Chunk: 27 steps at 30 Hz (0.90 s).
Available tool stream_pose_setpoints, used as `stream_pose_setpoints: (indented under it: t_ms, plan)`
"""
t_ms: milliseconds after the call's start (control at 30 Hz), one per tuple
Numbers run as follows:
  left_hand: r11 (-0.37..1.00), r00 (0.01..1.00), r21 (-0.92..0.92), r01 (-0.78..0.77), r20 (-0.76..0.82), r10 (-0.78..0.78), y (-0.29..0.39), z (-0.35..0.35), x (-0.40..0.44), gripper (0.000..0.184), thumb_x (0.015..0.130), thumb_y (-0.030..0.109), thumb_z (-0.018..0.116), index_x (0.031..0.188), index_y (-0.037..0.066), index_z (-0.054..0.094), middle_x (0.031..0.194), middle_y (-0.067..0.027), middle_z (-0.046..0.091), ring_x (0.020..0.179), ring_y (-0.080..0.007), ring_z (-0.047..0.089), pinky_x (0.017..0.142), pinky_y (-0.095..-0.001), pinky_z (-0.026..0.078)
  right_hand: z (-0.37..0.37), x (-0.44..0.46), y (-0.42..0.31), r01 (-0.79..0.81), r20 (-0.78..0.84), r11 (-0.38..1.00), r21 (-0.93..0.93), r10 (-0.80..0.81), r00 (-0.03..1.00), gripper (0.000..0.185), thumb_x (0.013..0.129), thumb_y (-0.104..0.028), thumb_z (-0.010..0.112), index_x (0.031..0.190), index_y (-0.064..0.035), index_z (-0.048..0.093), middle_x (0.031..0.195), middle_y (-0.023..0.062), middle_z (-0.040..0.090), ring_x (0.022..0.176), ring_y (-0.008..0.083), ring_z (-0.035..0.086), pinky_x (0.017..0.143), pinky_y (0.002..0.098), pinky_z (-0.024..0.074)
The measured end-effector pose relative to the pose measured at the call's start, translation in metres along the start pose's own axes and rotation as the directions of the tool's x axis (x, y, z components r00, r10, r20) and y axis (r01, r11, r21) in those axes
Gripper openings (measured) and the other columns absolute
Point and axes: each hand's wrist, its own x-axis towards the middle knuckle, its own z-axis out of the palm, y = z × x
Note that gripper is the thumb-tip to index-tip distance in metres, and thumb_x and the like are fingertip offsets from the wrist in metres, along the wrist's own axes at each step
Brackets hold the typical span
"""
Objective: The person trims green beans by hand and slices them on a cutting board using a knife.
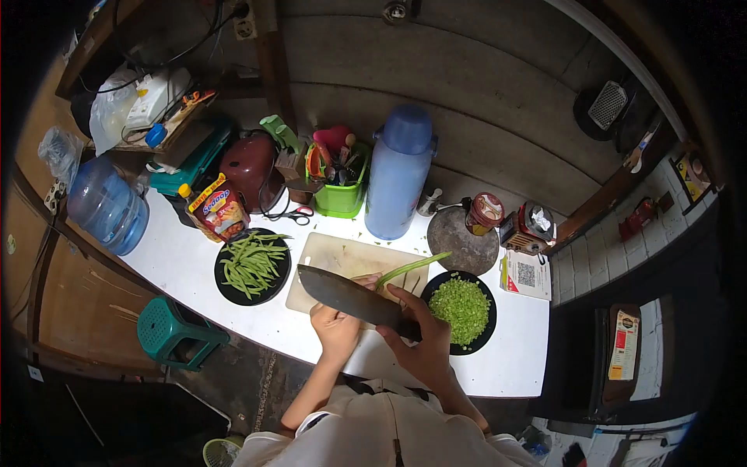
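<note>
A wide dark-bladed knife [346,296] is held in my right hand [424,342], its blade pointing left above the cutting board [327,251]. Behind the blade, my left hand [336,331] is closed, its fingertips partly hidden, around the lower end of a long green bean [412,266]. The bean slants up to the right over the board. To the left, a black plate [226,289] holds whole green beans [253,263]. On the right, another dark plate [489,317] is heaped with finely chopped green pieces [459,310], close to my right hand.
Behind the board stand a blue thermos [400,175], a green utensil basket [340,200], red-handled scissors [299,215] and a yellow-capped food pack [220,208]. A round dark slab [459,245] bears a red-lidded jar [484,214]. A green stool [175,327] stands left of the white table [521,350].
</note>
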Motion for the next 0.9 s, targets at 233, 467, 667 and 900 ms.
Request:
stream_pose_setpoints:
  t_ms: [233, 467, 667, 900]
  plan:
    - [0.999, 1.0, -0.038, 0.011, 0.0, -0.011, 0.005, -0.004, 0.002, 0.019, 0.078, -0.013, 0.055, 0.092, -0.007, 0.066, 0.096, -0.0159, 0.069, 0.092, -0.023, 0.066, 0.08, -0.0316, 0.052, 0.009, 0.003, -0.006, 0.039, -0.053, 0.998, -0.048, -0.042, 0.998, 0.052, 0.071, -0.015, 0.078, 0.119, -0.0098, 0.059, 0.073, 0.0074, 0.063, 0.06, 0.0147, 0.062, 0.057, 0.0257, 0.0519]
    - [0.995, 0.995, -0.075, 0.069, -0.062, -0.074, 0.005, -0.003, -0.008, 0.017, 0.082, -0.011, 0.055, 0.094, -0.007, 0.065, 0.098, -0.0162, 0.068, 0.094, -0.0227, 0.065, 0.081, -0.0319, 0.052, 0.016, 0.002, -0.006, 0.042, -0.047, 0.998, -0.035, -0.044, 0.998, 0.049, 0.072, -0.018, 0.079, 0.117, -0.0096, 0.061, 0.086, 0.0113, 0.069, 0.068, 0.0188, 0.069, 0.06, 0.0273, 0.0551]
    - [0.994, 0.992, -0.092, 0.063, -0.105, -0.073, 0.002, 0.0, -0.01, 0.016, 0.082, -0.012, 0.054, 0.095, -0.007, 0.063, 0.099, -0.0162, 0.067, 0.094, -0.0232, 0.065, 0.082, -0.0325, 0.052, 0.018, 0.007, -0.008, 0.079, -0.055, 0.996, -0.041, -0.081, 0.995, 0.048, 0.072, -0.018, 0.079, 0.116, -0.0089, 0.062, 0.088, 0.0121, 0.069, 0.068, 0.0196, 0.069, 0.06, 0.0278, 0.0553]
    - [0.991, 0.989, -0.105, 0.077, -0.114, -0.089, 0.001, -0.003, -0.003, 0.019, 0.081, -0.013, 0.052, 0.096, -0.01, 0.062, 0.101, -0.017, 0.066, 0.096, -0.0234, 0.063, 0.085, -0.0318, 0.05, 0.019, 0.016, -0.017, 0.024, -0.06, 1.0, -0.013, -0.025, 0.998, 0.046, 0.072, -0.017, 0.078, 0.115, -0.0094, 0.063, 0.087, 0.012, 0.07, 0.067, 0.0183, 0.069, 0.059, 0.0269, 0.0547]
